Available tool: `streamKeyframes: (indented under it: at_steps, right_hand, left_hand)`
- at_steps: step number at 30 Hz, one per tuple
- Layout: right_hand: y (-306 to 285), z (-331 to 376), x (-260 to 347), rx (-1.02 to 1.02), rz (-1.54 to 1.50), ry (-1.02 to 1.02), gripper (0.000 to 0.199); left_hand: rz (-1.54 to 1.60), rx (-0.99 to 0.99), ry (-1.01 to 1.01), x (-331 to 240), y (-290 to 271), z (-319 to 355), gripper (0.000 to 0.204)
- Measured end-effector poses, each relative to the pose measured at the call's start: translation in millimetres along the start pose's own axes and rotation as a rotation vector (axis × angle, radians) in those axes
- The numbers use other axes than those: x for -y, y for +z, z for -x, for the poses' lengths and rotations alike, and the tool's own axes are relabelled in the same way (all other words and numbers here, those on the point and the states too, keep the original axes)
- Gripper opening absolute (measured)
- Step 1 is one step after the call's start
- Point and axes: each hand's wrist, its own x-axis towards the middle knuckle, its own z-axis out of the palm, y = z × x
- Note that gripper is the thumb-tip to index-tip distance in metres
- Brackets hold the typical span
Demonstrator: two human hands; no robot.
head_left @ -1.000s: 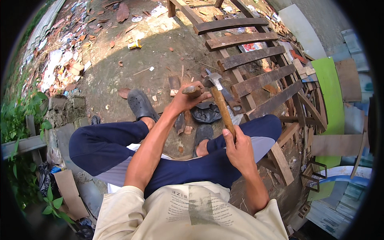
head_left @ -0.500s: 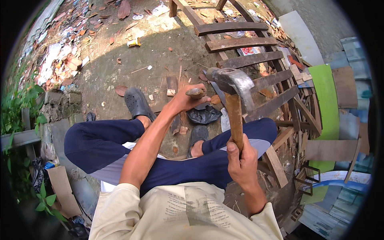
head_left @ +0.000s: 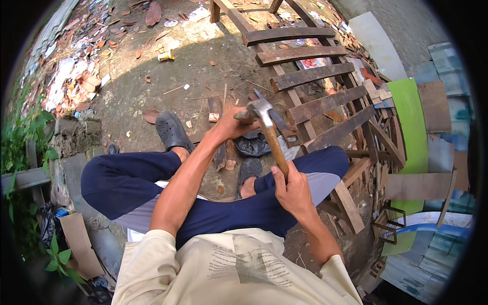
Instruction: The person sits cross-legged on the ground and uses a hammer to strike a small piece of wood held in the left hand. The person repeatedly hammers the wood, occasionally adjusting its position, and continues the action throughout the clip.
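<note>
My right hand (head_left: 295, 192) is wrapped round the wooden handle of a claw hammer (head_left: 276, 148), low on the grip. The metal head is at the top end of a short wooden stick (head_left: 244, 117); whether they touch I cannot tell. My left hand (head_left: 227, 127) grips that stick, which is seen nearly end-on, its lower part hidden. Below the hammer head lies a black plastic bag (head_left: 251, 147) on the ground. Just right of it rests what looks like a hand saw (head_left: 279, 122), its blade pointing away from me.
A slatted wooden frame (head_left: 317, 56) extends from the right to the far side. Wood scraps (head_left: 348, 208), a green board (head_left: 413, 117) and a wire rack (head_left: 389, 223) are on the right. Broken blocks (head_left: 76, 134) and plants edge the left. Litter and dry leaves lie at the far left.
The hammer has swung down and left, bringing its head from a raised position to the stick's top end. My left hand keeps hold of the stick, moved slightly left.
</note>
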Motion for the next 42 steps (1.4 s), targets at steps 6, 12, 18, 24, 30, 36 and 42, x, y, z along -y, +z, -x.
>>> streamKeyframes:
  at_steps: [6, 12, 18, 24, 30, 36, 42]
  right_hand:
    - [-19.7, 1.0, 28.7, -0.101, -0.177, -0.095, 0.030]
    - [0.3, -6.5, 17.7, 0.098, 0.058, 0.100, 0.027]
    - [-10.7, -1.9, 36.4, -0.121, -0.158, -0.053, 0.029]
    - [-9.7, -8.3, 35.5, 0.086, -0.014, 0.144, 0.031]
    - [0.5, -18.6, 15.7, -0.002, 0.002, 0.081, 0.037]
    - [-13.9, -17.0, 36.8, -0.158, -0.200, 0.061, 0.028]
    - [-2.5, -25.1, 35.4, 0.108, 0.029, 0.090, 0.028]
  left_hand:
    - [0.010, 0.039, -0.018, 11.9, -3.7, 0.2, 0.027]
    - [0.014, 0.000, 0.036, 18.9, 4.7, 2.3, 0.030]
    - [0.048, 0.030, -0.022, 12.5, 1.3, -4.1, 0.027]
    - [0.054, -0.054, -0.037, 24.6, 4.9, 3.5, 0.026]
    - [0.085, -0.205, 0.001, 32.7, 12.9, -2.6, 0.034]
    - [0.024, -0.264, -0.035, 28.9, 12.1, -11.4, 0.035]
    - [0.109, -0.309, 0.063, 60.7, 17.4, -5.5, 0.034]
